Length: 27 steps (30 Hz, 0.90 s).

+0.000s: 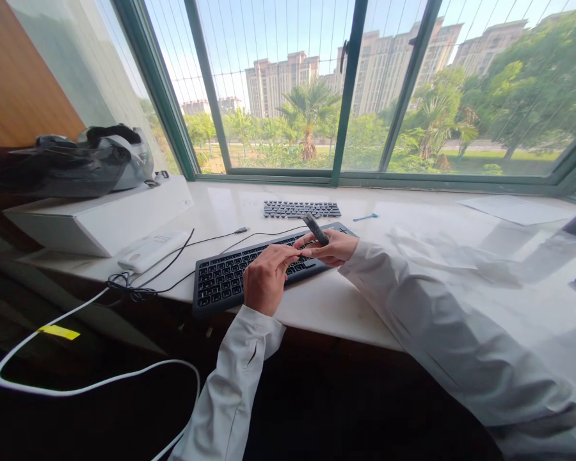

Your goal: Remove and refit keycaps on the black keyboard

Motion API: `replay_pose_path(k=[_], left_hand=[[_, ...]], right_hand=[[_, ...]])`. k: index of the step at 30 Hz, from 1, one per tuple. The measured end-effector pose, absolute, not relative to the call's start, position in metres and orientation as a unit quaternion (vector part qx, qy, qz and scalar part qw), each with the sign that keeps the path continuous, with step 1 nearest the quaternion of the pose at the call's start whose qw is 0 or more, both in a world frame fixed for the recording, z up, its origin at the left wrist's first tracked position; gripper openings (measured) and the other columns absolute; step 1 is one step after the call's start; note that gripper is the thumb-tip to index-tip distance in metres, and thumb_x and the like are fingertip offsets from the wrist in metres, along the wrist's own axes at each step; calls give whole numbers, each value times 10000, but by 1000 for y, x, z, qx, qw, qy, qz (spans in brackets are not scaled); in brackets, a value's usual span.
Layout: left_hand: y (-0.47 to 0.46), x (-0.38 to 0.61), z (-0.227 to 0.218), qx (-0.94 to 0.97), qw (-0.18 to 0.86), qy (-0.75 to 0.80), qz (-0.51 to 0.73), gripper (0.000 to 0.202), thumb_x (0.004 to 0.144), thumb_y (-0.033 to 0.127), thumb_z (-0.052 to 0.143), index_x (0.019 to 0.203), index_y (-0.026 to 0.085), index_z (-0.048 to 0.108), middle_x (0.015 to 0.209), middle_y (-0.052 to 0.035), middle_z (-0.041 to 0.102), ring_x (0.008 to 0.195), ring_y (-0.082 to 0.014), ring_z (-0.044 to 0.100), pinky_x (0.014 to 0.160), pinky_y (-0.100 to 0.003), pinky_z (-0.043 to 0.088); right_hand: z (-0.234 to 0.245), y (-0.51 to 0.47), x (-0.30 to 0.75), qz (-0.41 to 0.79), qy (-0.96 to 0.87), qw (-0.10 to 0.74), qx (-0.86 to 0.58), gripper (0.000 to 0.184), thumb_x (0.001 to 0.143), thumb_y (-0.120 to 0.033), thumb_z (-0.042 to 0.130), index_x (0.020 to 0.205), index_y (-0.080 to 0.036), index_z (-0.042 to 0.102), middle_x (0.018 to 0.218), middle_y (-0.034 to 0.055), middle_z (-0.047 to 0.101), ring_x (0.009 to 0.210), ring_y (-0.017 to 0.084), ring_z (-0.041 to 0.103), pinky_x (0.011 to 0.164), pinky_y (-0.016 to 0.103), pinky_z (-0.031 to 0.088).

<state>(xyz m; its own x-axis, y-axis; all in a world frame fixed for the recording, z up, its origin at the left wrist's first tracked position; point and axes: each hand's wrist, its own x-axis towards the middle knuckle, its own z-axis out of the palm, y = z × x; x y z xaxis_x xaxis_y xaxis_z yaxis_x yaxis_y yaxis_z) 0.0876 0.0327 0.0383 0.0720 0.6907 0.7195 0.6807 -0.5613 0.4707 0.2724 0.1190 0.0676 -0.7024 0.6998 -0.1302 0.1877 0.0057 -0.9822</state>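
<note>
Gripping a dark tool in right hand, over right part of the keyboard, slanted lengthwise away rightward beneath both hands; pinching with left hand, nearer its middle, cannot tell what.

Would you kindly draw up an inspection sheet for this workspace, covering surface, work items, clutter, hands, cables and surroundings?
Surface: white counter, shiny.
Work items: dark keyboard, many keycaps apparently off; loose keycaps in rows behind it; blue tool to their right.
Clutter: white box bearing bagged items; paper at right.
Hands: right hand holds a dark stick-like tool; left hand meets it above the keyboard, grip unclear.
Cables: black cables bunched near the edge; white cable hanging below.
Surroundings: green-framed window; trees and buildings outside.
</note>
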Motion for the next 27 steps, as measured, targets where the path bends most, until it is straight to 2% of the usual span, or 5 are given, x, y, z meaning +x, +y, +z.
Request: replay_pose_path(k=[7, 14, 17, 20, 27], left_hand=[[29, 85, 36, 720, -15, 458, 521, 220, 909, 336, 550, 1040, 245, 701, 911, 7, 715, 451, -46, 522, 569, -193, 455], [36, 87, 30, 703, -74, 507, 494, 225, 812, 396, 668, 970, 245, 722, 915, 4, 739, 528, -95, 588, 643, -227, 480], [36, 86, 32, 711, -27, 531, 460, 222, 857, 377, 618, 1020, 259, 714, 906, 5, 743, 601, -114, 638, 672, -225, 488], [36, 86, 34, 722, 5, 559, 409, 223, 869, 340, 607, 1066, 291, 699, 902, 11, 746, 720, -141, 679, 699, -228, 487], [38, 90, 35, 718, -20, 605, 344, 207, 852, 389, 613, 1024, 345, 720, 963, 8, 745, 813, -188, 689, 661, -260, 468]], right_hand=[[64, 119, 266, 573, -697, 260, -345, 559, 626, -413, 821, 1081, -127, 667, 462, -99, 427, 319, 10, 259, 278, 180, 167], [62, 117, 264, 501, -723, 271, -391, 525, 658, -474, 770, 1042, -119, 712, 420, -81, 459, 323, 23, 260, 304, 195, 198], [63, 120, 269, 440, -775, 258, -373, 483, 674, -471, 748, 1020, -134, 731, 582, -8, 643, 399, 53, 420, 388, 206, 332], [60, 125, 272, 372, -823, 244, -353, 415, 659, -411, 763, 984, -153, 750, 786, 38, 732, 655, 141, 631, 599, 229, 466], [51, 131, 269, 235, -861, 200, -404, 247, 721, -314, 728, 940, -207, 768, 801, 9, 738, 764, 174, 662, 664, 239, 440]])
